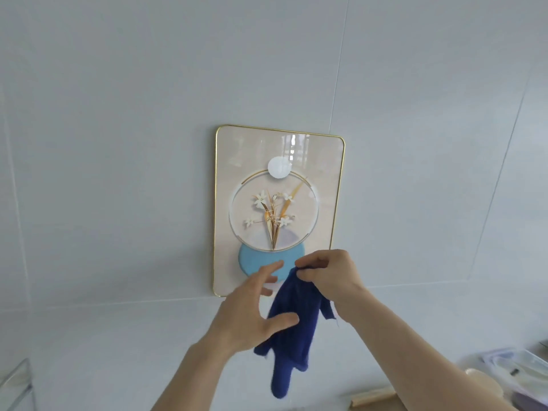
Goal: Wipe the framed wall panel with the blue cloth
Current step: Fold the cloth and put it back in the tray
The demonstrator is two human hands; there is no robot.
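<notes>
The framed wall panel (277, 161) hangs on a pale grey wall, with a thin gold frame, white flowers in a ring and a light blue disc low down. A dark blue cloth (293, 330) dangles in front of the panel's lower right corner. My right hand (329, 272) pinches the cloth's top edge between thumb and fingers. My left hand (252, 310) is spread, fingers apart, its thumb resting against the cloth's left side without gripping it. Both hands hide the panel's bottom right corner.
The grey wall (118, 173) has faint panel seams. At the bottom right lie clear plastic containers (516, 372), a pale round object (480, 378) and a wooden strip (372, 397). A glass or metal edge (16, 384) shows at the bottom left.
</notes>
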